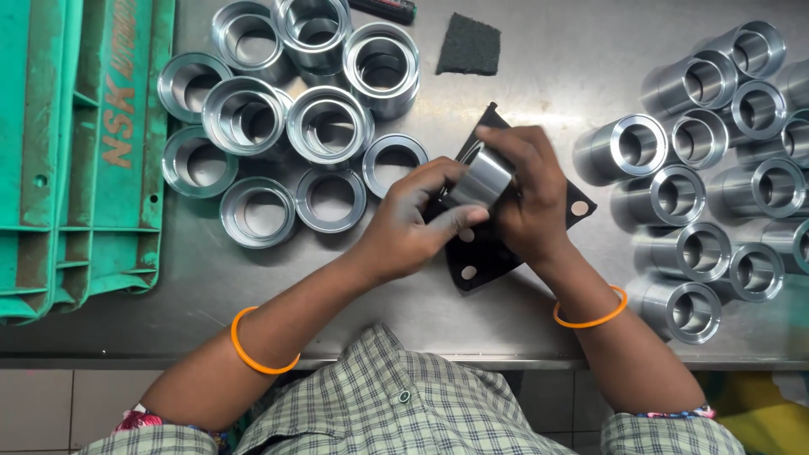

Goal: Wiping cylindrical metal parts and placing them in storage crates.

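Observation:
A shiny metal sleeve (482, 175) is held between both hands above a black square pad (479, 261) with round holes. My left hand (413, 223) grips the sleeve from the left with thumb and fingers. My right hand (527, 198) wraps over it from the right. Both wrists carry orange bangles. To the left lie several wide metal rings (329, 126), some stacked. On the right stand several narrower metal sleeves (674, 194) lying on their sides, bores toward me.
Green plastic crates (84, 152) stand stacked at the left on the steel table (522, 67). A dark scouring pad (468, 45) lies at the back centre, with a black object (383, 8) behind it. The table's front edge runs near my shirt.

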